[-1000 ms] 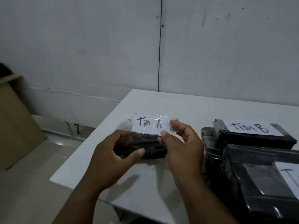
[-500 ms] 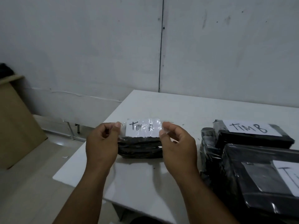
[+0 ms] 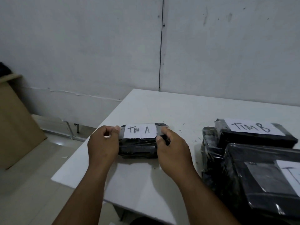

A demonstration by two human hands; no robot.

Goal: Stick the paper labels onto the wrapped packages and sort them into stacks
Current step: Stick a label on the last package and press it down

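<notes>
Black plastic wrap covers the small package (image 3: pixel 138 147) that sits between the two hands on the white table (image 3: pixel 170 109), near its left edge. A white paper label (image 3: pixel 140 131) reading "TIM A" lies across the package's top, with shiny clear tape running out past both of its short ends. The left hand (image 3: pixel 103 144) is curled at the package's left end, thumb and forefinger pinched together on the tape just left of the label. The right hand (image 3: pixel 172 152) is closed around the package's right end, its thumb pressing on the tape just right of the label and its fingertips wrapped over the far corner. Both grips are tight, with no gap showing between fingers and package; whether the tape is fully stuck down under them cannot be told.

Well to the right of the right hand, a stack of larger black wrapped packages (image 3: pixel 211 153) rests on the same table. The one on top at the far side (image 3: pixel 259 138) carries a white label (image 3: pixel 253 128) reading "TIM B". A nearer package (image 3: pixel 253 179) lies beside it, closer to the person, with a label (image 3: pixel 290 173) cut off by the picture's edge. Left of the left hand, beyond the table edge, a brown cardboard sheet (image 3: pixel 16 120) leans by the grey wall (image 3: pixel 81 46).
</notes>
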